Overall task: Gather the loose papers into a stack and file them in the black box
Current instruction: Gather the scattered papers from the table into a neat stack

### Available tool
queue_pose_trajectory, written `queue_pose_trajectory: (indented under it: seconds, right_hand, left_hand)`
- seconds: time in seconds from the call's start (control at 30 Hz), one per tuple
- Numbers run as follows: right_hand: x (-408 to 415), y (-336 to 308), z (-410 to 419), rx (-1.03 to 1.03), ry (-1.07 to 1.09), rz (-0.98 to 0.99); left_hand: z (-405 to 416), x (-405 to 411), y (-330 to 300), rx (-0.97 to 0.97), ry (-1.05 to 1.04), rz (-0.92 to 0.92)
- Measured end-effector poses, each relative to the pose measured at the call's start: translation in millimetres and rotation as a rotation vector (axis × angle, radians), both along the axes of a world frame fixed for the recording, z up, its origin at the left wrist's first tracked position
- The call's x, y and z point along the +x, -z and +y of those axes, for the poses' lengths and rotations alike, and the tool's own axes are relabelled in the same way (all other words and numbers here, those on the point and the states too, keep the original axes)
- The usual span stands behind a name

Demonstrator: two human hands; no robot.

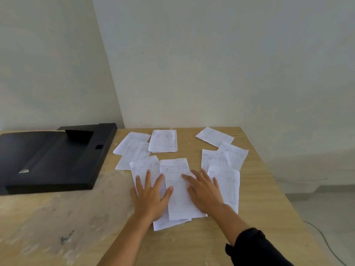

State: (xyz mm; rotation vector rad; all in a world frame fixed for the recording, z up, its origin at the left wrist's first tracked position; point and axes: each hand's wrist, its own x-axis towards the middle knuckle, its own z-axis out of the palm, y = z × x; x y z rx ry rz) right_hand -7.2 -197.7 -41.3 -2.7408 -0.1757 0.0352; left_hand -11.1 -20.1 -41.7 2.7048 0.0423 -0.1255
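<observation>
Black box (pixel 51 160) lies well off to the left of the left hand (pixel 150 196), lid flapped open and flat on the wooden worktop (pixel 57 217), likely so papers can go straight in. Left hand: fingers spread, palm down, pressing on the lower sheet (pixel 143 167) of the near pile; nothing gripped. Just beyond its fingertips, two overlapping sheets (pixel 132 148) and a printed form (pixel 164 140) lie loose. Between the two hands sits the top sheet (pixel 177 191), overlapping the one under the left palm. Right hand (pixel 204 191): also flat and unclenched, fingers resting on that sheet's right edge, dark sleeve (pixel 255 248) at the forearm. Both palms appear set to slide sheets inward, judging by the angle of the fingers. To the right of the right hand, three more sheets (pixel 224 179) overlap; a single sheet (pixel 214 136) lies further beyond. Gathering seems barely begun; most papers are scattered, none in the box.
</observation>
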Motion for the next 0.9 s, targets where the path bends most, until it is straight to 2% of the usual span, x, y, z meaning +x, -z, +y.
queue_pose_trajectory:
  seconds: [0.07, 0.17, 0.4, 0.5, 0.6, 0.7, 0.77, 0.83, 0.9]
  right_hand:
    - [-0.6, 0.7, -6.0, -0.033, 0.083, -0.031]
    - [-6.1, 6.9, -11.2, -0.049, 0.198, 0.026]
    - [11.2, 4.0, 11.3, 0.174, 0.083, -0.055]
    - [14.8, 7.6, 5.6, 0.107, 0.169, -0.084]
    - [13.4, 12.9, 6.5, 0.001, 0.213, -0.009]
    - [20.7, 7.9, 11.6, 0.133, 0.133, -0.011]
    - [28.5, -0.2, 5.5, 0.224, 0.219, -0.077]
    - [33.9, -5.9, -5.2, 0.183, 0.394, -0.11]
    - [36.0, -9.6, -13.3, 0.116, 0.528, -0.047]
  left_hand:
    - [0.5, 1.8, -0.6, -0.027, -0.086, 0.016]
    - [-1.2, 4.1, 0.4, -0.082, -0.15, 0.041]
    - [-4.8, 14.7, -5.4, -0.377, -0.239, -0.15]
    - [-3.9, 21.8, -9.3, -0.508, -0.256, -0.214]
    - [-7.1, 24.5, -11.5, -0.584, -0.24, -0.211]
    - [-14.3, 28.6, -10.9, -0.579, -0.227, -0.207]
    - [-18.0, 31.3, -10.2, -0.564, -0.221, -0.205]
    - [-19.6, 32.6, -10.4, -0.563, -0.23, -0.195]
    - [-19.3, 34.3, -11.3, -0.561, -0.242, -0.212]
